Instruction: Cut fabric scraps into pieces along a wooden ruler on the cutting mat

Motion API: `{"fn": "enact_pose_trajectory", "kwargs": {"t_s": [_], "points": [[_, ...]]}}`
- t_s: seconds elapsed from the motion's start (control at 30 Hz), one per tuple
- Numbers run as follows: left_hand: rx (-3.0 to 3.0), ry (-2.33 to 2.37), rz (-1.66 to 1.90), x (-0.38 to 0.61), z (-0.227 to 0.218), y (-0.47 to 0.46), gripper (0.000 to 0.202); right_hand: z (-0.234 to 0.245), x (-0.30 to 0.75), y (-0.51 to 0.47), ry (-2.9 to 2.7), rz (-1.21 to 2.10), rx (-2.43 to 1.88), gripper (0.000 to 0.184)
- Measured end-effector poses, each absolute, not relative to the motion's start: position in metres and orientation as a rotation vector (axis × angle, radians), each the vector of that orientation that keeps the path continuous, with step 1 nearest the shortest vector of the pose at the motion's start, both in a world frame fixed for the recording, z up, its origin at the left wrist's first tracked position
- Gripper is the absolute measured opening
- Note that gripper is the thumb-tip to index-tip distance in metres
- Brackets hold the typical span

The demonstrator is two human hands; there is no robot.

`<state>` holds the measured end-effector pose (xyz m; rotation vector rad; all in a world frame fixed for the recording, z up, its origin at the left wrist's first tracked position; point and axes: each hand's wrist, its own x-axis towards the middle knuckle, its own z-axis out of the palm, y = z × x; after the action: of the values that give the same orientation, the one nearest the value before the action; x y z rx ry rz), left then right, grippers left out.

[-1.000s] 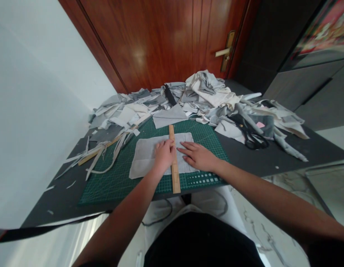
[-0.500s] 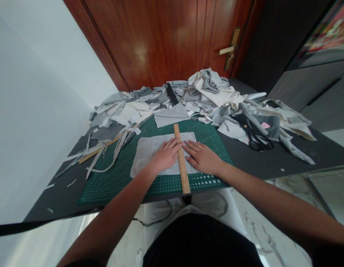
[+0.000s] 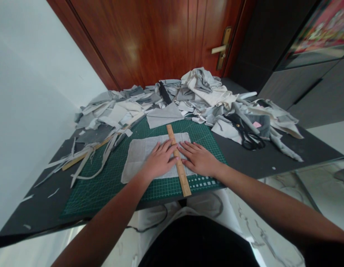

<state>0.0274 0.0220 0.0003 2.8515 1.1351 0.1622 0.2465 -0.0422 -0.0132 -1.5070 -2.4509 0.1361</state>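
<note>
A wooden ruler (image 3: 177,159) lies lengthwise over a grey fabric square (image 3: 138,155) on the green cutting mat (image 3: 105,181). My left hand (image 3: 159,162) rests flat on the fabric, fingers stretched, fingertips touching the ruler's left edge. My right hand (image 3: 198,158) lies flat on the fabric just right of the ruler, fingers spread and touching its right edge. Neither hand holds anything.
A heap of grey and cream fabric scraps (image 3: 205,96) covers the back of the dark table (image 3: 272,155). Black scissors (image 3: 248,139) lie at the right. A second wooden stick (image 3: 85,152) and fabric strips lie at the left. A wooden door (image 3: 160,37) stands behind.
My left hand has opened from a curled press on the ruler to flat on the fabric. The ruler's near end has swung slightly right. The view has shifted a little.
</note>
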Motion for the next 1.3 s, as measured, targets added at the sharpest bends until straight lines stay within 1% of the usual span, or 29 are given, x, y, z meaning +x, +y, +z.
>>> {"fn": "enact_pose_trajectory", "kwargs": {"t_s": [0.13, 0.2, 0.3, 0.4, 0.43, 0.5, 0.57, 0.63, 0.7, 0.87, 1.0, 1.07, 1.13, 1.23, 1.3], "points": [[2.880, 1.115, 0.147, 0.026, -0.002, 0.023, 0.060, -0.006, 0.249, -0.048, -2.435, 0.148, -1.494, 0.062], [2.879, 1.120, 0.140, 0.026, -0.002, 0.023, 0.061, 0.001, 0.271, -0.057, -2.331, 0.073, -1.554, 0.060], [2.877, 1.130, 0.125, 0.027, 0.000, 0.023, 0.060, 0.009, 0.345, -0.085, -1.921, -0.181, -1.834, 0.055], [2.877, 1.138, 0.098, 0.029, 0.000, 0.024, 0.060, 0.001, 0.445, -0.125, -1.336, -0.443, -2.176, 0.055], [2.879, 1.142, 0.091, 0.029, 0.000, 0.024, 0.060, -0.006, 0.475, -0.139, -1.251, -0.445, -2.269, 0.057], [2.885, 1.145, 0.091, 0.029, -0.001, 0.026, 0.061, -0.023, 0.521, -0.159, -1.222, -0.302, -2.397, 0.060], [2.890, 1.139, 0.094, 0.029, -0.002, 0.026, 0.061, -0.042, 0.543, -0.171, -1.231, -0.174, -2.427, 0.058], [2.895, 1.135, 0.097, 0.028, -0.003, 0.027, 0.062, -0.056, 0.548, -0.174, -1.271, -0.143, -2.397, 0.056], [2.898, 1.134, 0.101, 0.028, -0.002, 0.027, 0.061, -0.064, 0.543, -0.174, -1.313, -0.144, -2.355, 0.058], [2.881, 1.142, 0.134, 0.028, -0.002, 0.025, 0.059, -0.067, 0.534, -0.166, -1.464, -0.151, -2.323, 0.065], [2.887, 1.127, 0.138, 0.028, -0.002, 0.026, 0.059, -0.055, 0.536, -0.149, -1.530, -0.138, -2.335, 0.051], [2.896, 1.120, 0.130, 0.028, -0.002, 0.027, 0.059, -0.045, 0.530, -0.140, -1.505, -0.126, -2.386, 0.049], [2.900, 1.125, 0.125, 0.028, -0.001, 0.028, 0.059, -0.038, 0.516, -0.135, -1.398, -0.223, -2.425, 0.056], [2.896, 1.125, 0.144, 0.028, -0.001, 0.028, 0.059, -0.034, 0.477, -0.135, -1.195, -0.498, -2.373, 0.073], [2.891, 1.115, 0.148, 0.027, -0.001, 0.029, 0.058, -0.036, 0.450, -0.137, -1.308, -0.474, -2.294, 0.070]]}}
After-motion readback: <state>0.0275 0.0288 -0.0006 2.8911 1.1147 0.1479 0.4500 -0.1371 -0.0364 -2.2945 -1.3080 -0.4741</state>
